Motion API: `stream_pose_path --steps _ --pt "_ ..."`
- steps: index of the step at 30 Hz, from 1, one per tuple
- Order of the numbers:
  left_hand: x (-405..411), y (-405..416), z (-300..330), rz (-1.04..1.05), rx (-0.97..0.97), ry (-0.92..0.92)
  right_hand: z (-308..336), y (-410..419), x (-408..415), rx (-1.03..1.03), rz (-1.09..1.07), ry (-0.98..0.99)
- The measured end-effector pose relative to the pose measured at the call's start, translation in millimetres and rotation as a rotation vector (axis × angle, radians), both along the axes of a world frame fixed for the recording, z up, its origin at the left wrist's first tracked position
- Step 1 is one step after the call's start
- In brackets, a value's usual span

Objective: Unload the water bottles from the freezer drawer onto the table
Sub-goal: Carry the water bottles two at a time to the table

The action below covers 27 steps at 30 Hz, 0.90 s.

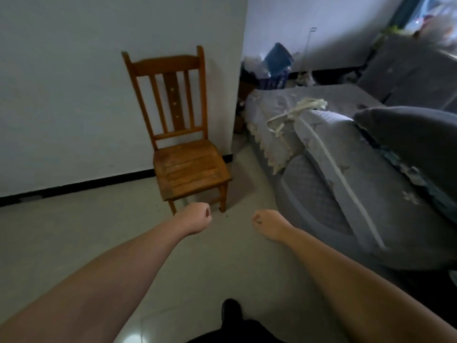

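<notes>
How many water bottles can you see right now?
0. No bottles, freezer or table are in view, only a chair by the wall and a sofa at right. Both hands, left and right, are fisted and empty.

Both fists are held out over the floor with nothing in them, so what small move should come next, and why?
Probably turn to look for the freezer. The left hand and right hand are curled and hold nothing, and only a wooden chair, a wall and a covered sofa show: no freezer, bottles or table.
</notes>
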<state>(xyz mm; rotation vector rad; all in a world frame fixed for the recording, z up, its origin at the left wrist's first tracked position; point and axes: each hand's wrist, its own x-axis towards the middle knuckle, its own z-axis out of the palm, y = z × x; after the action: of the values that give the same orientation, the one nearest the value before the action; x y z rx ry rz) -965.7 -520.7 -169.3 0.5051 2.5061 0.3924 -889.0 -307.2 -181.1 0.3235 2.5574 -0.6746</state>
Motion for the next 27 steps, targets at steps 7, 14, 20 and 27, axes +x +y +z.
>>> stream_pose_path --steps 7,14,20,27 --pt "-45 -67 1 0.361 0.028 -0.008 -1 -67 -125 -0.049 0.306 -0.037" --pt "-70 -187 -9 0.668 -0.033 -0.01 5 -200 -203 -0.059 0.65 -0.02" --pt "-112 -298 -13 0.727 -0.05 -0.012 9 -320 -257 -0.005 0.745 -0.001" --pt "-153 -455 16 0.862 -0.052 0.074 20 -472 -319 0.004 0.807 0.023"
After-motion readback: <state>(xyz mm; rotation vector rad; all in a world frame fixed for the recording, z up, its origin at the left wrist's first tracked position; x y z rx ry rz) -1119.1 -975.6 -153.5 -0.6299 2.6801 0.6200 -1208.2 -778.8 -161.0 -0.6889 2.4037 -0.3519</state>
